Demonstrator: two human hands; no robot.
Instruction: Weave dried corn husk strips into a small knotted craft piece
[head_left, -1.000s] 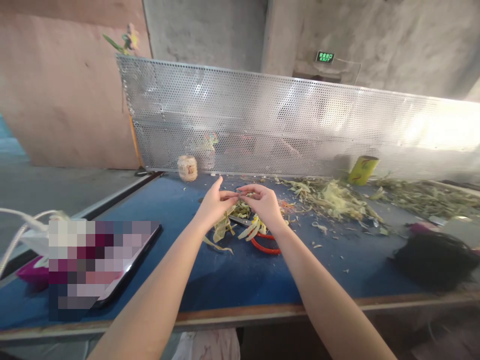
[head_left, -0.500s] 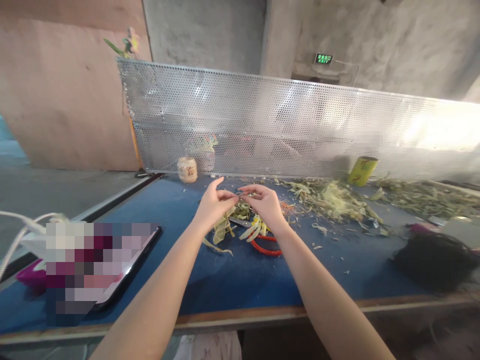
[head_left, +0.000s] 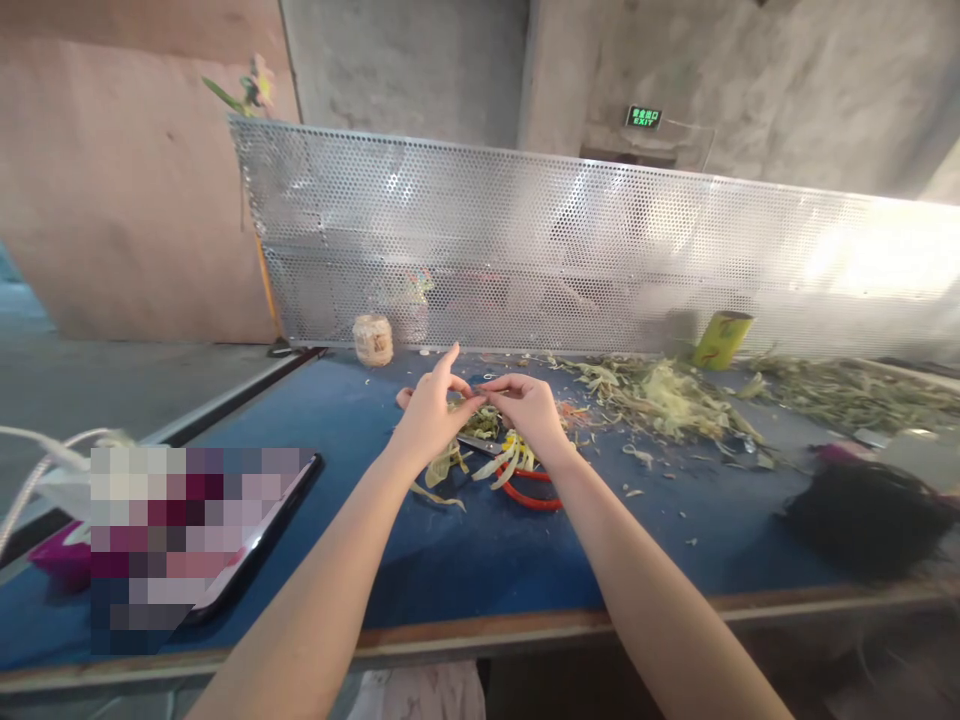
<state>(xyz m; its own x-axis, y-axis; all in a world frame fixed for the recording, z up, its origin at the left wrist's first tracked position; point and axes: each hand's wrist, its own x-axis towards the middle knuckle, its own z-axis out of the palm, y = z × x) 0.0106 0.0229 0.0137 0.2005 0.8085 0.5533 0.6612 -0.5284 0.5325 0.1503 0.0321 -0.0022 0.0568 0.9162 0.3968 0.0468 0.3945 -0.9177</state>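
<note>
My left hand point(head_left: 433, 408) and my right hand point(head_left: 531, 405) meet over the middle of the blue table, fingertips pinched close together. What sits between the fingertips is too small to make out. The left index finger points up, while its thumb presses toward the right hand's fingers. Just below the hands lie scissors with red handles point(head_left: 531, 500), their blades partly covered. Pale yellow-white petal-like strips point(head_left: 510, 462) rest over the scissors. Dry husk-like leaves point(head_left: 444, 465) and a small green clump point(head_left: 486, 422) lie under the left hand and between the two hands.
A tablet-like device point(head_left: 262, 540), partly pixelated, leans at the left with white cables. A twine spool point(head_left: 373, 340) stands by the perforated metal screen point(head_left: 480, 240). Dried husks point(head_left: 660, 400) and a yellow-green cylinder point(head_left: 721, 340) are at back right; a dark bundle point(head_left: 862, 520) lies right.
My left hand has turned and shifted slightly right, its index finger now more upright. The fingertips stay together; my right hand has hardly moved.
</note>
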